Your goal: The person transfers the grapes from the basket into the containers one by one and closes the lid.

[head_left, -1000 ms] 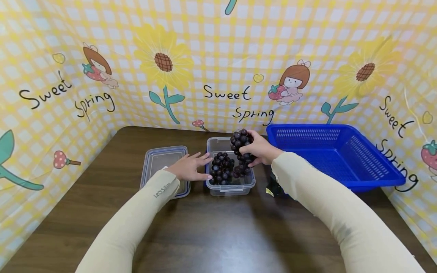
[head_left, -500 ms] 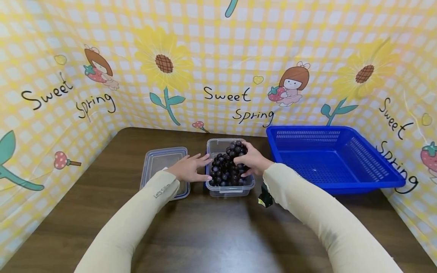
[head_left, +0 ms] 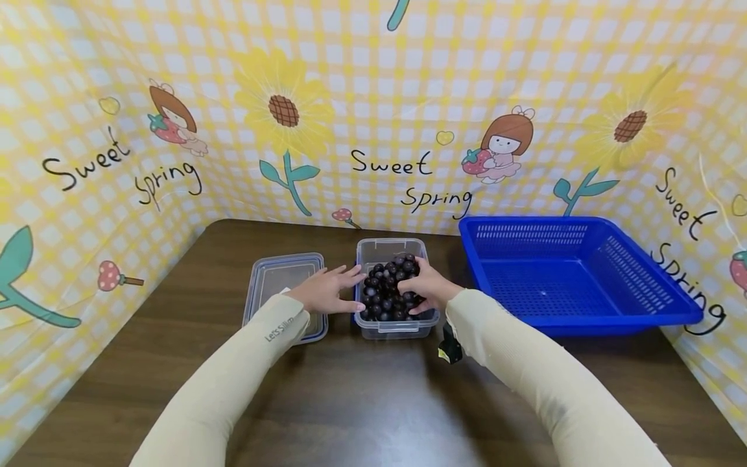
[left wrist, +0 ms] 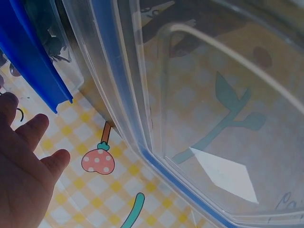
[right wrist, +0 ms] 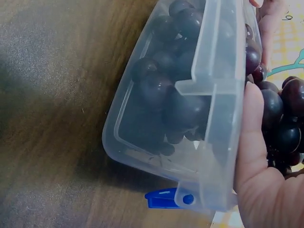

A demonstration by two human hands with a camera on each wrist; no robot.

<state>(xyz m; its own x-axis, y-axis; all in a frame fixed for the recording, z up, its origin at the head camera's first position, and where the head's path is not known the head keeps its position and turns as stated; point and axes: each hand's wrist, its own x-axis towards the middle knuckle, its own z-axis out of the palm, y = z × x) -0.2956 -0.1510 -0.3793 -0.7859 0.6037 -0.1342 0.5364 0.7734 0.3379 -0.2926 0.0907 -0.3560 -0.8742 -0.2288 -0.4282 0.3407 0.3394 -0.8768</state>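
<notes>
Two bunches of dark grapes are in a clear plastic container (head_left: 390, 329) near the table's back. My right hand (head_left: 430, 285) grips one bunch (head_left: 403, 264) from the right side, thumb and fingers curled round it at the container's right rim. In the right wrist view, several grapes (right wrist: 280, 109) bulge beside the thumb, and others show through the container wall (right wrist: 126, 137). The second bunch (head_left: 376, 299) lies against the left side. My left hand (head_left: 327, 290) spreads its fingers at the left rim, near a blue clip (left wrist: 35, 61).
The container's clear lid (head_left: 277, 275) with a blue seal lies on the table to the left, partly under the left forearm. A large blue slotted basket (head_left: 583, 321) stands at the right. A patterned cloth (head_left: 385, 97) encloses the back and sides.
My right hand has moved left and down, lowering its grape bunch from above the right rim into the container beside the other bunch. The left hand has stayed in place.
</notes>
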